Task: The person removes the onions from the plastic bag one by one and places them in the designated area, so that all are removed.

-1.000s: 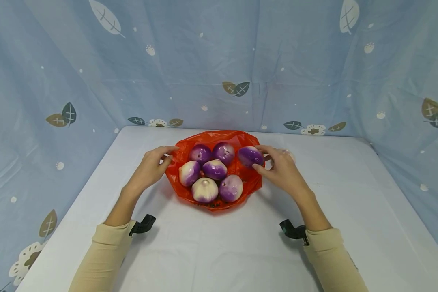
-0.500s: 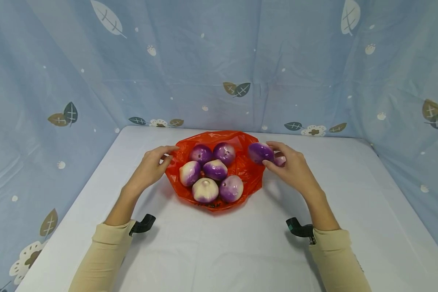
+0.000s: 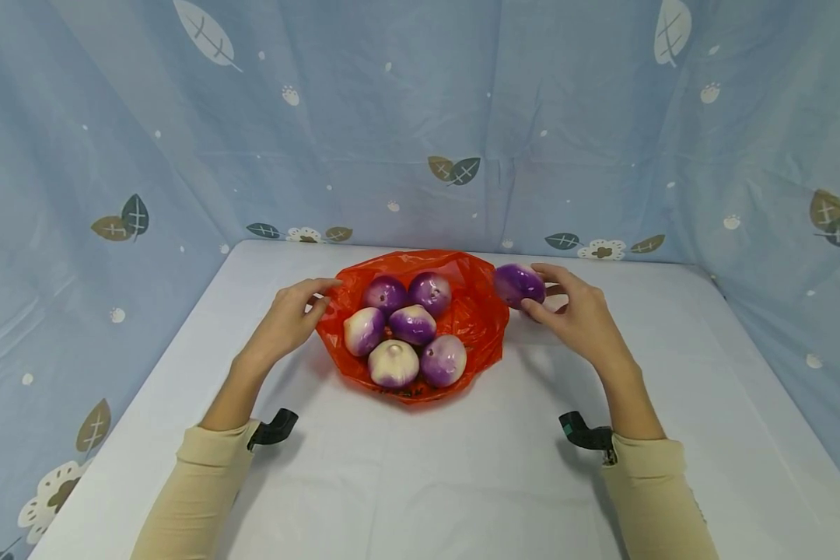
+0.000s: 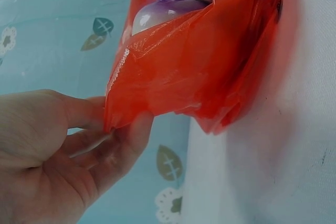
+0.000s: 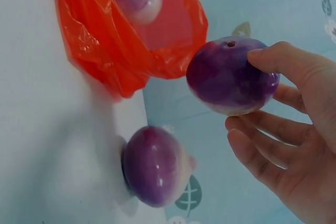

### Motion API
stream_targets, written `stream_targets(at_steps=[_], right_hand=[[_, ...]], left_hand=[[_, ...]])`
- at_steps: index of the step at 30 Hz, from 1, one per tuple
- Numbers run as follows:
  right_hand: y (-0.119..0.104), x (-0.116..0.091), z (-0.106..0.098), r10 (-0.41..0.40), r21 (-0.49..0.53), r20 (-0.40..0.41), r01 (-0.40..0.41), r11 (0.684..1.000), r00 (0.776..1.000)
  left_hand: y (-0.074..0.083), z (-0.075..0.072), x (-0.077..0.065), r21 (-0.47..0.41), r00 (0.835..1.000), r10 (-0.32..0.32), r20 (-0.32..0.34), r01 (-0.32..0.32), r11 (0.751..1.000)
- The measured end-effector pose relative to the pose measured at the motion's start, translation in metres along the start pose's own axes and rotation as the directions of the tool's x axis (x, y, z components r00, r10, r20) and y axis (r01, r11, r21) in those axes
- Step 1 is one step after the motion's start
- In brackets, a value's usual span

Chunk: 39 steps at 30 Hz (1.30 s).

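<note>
A red plastic bag (image 3: 477, 338) stands with its mouth spread wide, holding several glossy purple-and-white onions (image 3: 393, 364). My left hand (image 3: 290, 317) pinches the bag's left rim; in the left wrist view the red film (image 4: 173, 77) passes between thumb and fingers. At the right rim, my right hand (image 3: 575, 315) grips one onion (image 3: 513, 286) between thumb and fingertips. The right wrist view shows this onion (image 5: 231, 77) raised beside the bag, clear of the table. Another onion (image 5: 157, 166) lies on the table below it, hidden behind the right hand in the head view.
A white cloth covers the table (image 3: 420, 482). Behind and at both sides hangs a blue curtain (image 3: 364, 124) with leaf prints. A black wrist mount (image 3: 584, 432) sits by the right sleeve, another mount (image 3: 276, 428) by the left.
My right hand has carried the onion rightward and slightly away, from over the bag's right side to its right rim. The left hand keeps its place on the bag.
</note>
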State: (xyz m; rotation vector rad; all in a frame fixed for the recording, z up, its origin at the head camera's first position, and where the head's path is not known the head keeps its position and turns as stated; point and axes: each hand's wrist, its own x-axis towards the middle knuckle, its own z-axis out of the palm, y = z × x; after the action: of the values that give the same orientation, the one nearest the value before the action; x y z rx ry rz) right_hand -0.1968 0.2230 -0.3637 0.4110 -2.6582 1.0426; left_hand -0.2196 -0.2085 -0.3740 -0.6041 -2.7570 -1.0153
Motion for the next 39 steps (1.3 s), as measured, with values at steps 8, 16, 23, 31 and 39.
stream_targets(at_steps=[8,16,23,31,39], right_hand=[[0.005,-0.001,-0.009,0.003,-0.027,-0.027,-0.004,1.000,1.000],[0.010,-0.004,-0.020,0.045,-0.041,-0.054,-0.047,0.998,0.998],[0.020,-0.008,-0.031,0.034,-0.075,-0.094,-0.041,0.996,0.995],[0.030,-0.014,-0.040,0.068,-0.068,-0.112,-0.076,0.995,0.991],[0.037,-0.017,-0.044,0.087,-0.088,-0.129,-0.099,0.991,0.988]], left_hand=[[-0.001,0.000,0.000,0.002,1.000,-0.007,-0.003,0.007,1.000],[-0.001,0.001,0.001,0.007,1.000,0.003,-0.016,-0.003,1.000],[0.001,0.001,0.002,0.008,1.000,0.006,-0.020,-0.006,1.000],[0.000,0.001,0.001,0.011,1.000,0.007,-0.022,-0.007,1.000],[0.000,0.001,0.001,0.013,1.000,0.005,-0.024,-0.005,1.000]])
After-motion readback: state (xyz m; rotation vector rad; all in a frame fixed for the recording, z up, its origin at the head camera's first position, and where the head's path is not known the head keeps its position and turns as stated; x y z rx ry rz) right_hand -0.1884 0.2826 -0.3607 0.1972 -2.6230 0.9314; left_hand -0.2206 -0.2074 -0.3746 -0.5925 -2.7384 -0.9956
